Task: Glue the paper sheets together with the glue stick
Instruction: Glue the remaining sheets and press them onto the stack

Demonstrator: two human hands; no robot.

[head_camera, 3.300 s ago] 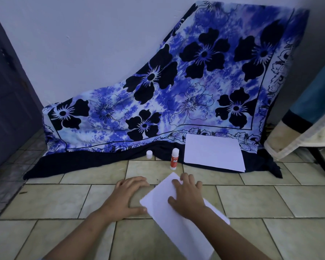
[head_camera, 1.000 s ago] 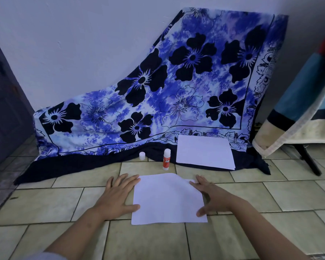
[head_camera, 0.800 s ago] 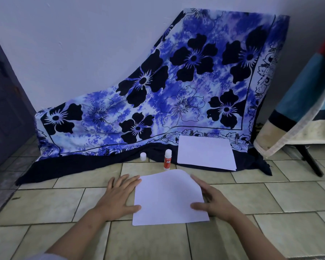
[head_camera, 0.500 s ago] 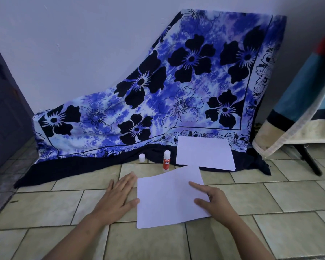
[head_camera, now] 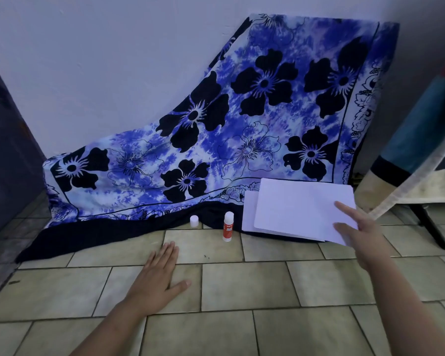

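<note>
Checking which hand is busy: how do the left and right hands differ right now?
The left hand lies flat on the floor tiles, holding nothing; the right hand holds the upper paper sheet by its right edge. The left sits nearer the person, the right reaches farther out. Both are bare.

Just one bit of print out here: white lettering on the red label of the glue stick (head_camera: 228, 226), too small and blurred to read.
</note>
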